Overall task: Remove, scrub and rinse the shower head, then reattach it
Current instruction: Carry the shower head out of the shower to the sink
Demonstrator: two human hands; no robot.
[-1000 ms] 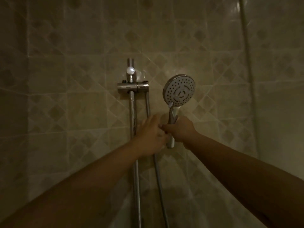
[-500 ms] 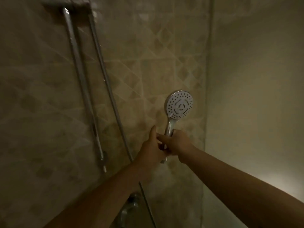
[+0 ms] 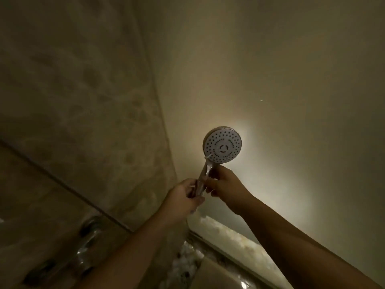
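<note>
The round chrome shower head (image 3: 222, 147), its white nozzle face turned toward me, is held up in front of the plain right-hand wall. My right hand (image 3: 226, 185) grips the upper part of its handle just below the head. My left hand (image 3: 184, 197) is closed around the lower end of the handle. The hose is hidden behind my hands. The slide rail and wall bracket are out of view.
The patterned tiled wall (image 3: 87, 113) fills the left, meeting the plain wall (image 3: 281, 80) at a corner. A chrome tap fitting (image 3: 87, 243) shows at lower left. A marbled ledge (image 3: 227, 236) and the tiled floor (image 3: 220, 274) lie below my arms.
The view has swung right and downward; the rail and bracket have left the frame. Both hands have carried the shower head away from the tiled wall toward the plain wall.
</note>
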